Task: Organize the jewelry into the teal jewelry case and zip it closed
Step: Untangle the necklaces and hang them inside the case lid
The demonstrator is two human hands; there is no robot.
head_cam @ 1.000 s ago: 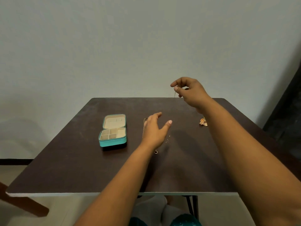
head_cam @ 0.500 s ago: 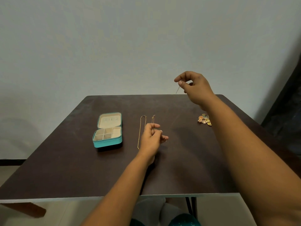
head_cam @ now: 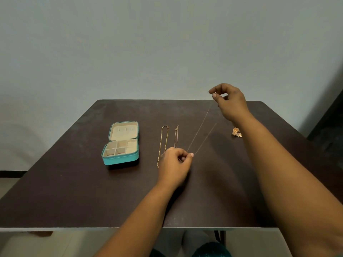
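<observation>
The teal jewelry case point(head_cam: 121, 160) lies open on the left of the dark table point(head_cam: 74, 182), its cream compartments empty. A thin chain point(head_cam: 200, 127) is stretched taut in the air between my hands. My right hand point(head_cam: 230, 102) pinches its far end above the table's back edge. My left hand point(head_cam: 175, 165) pinches its near end low over the table's middle. Two gold necklaces lie flat right of the case: a thicker one point(head_cam: 162, 143) and a finer one point(head_cam: 176, 136), its lower part hidden by my left hand.
A small pile of gold earrings point(head_cam: 236, 132) sits on the table's right side, beside my right forearm. A pale wall stands behind the table. My knees show below the front edge.
My left hand closed on the chain's lower end and drew it toward me. The chain now runs taut between both hands. My right hand stayed raised at the back.
</observation>
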